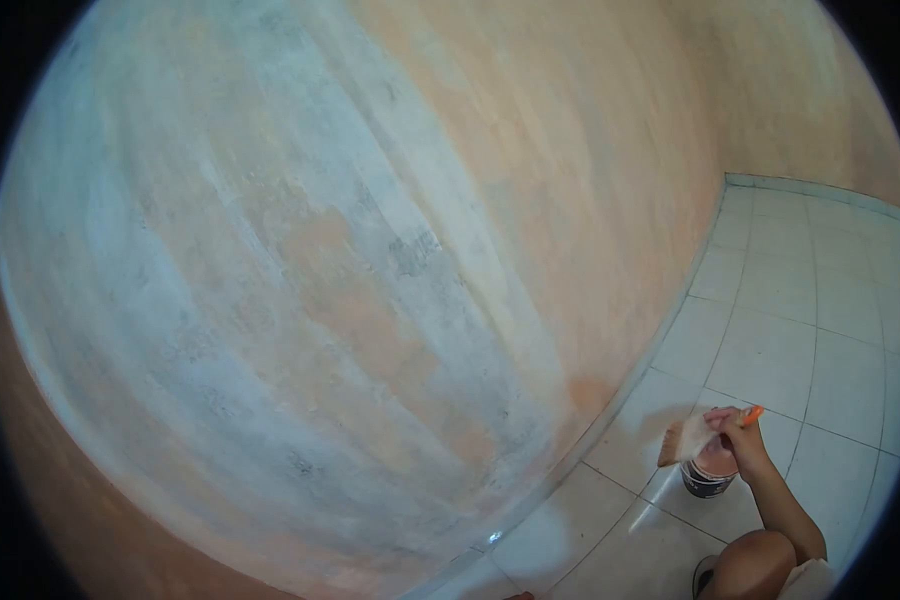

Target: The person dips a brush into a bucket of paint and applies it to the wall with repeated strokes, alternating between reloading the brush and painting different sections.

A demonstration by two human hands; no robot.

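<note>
Paintbrush (692,437), wide and flat with an orange handle, gripped in the closed right hand (738,436), bristles pointing left, held directly over a small paint can (708,476) standing on the white tiled floor (770,330). Left hand out of view. Beyond the brush, left of the hand, rises a wall (350,280) patchily coated in peach over grey-white.

nothing readable here tbh; paint can (708,481) label too small and blurry, no text on wall (350,260)
</note>
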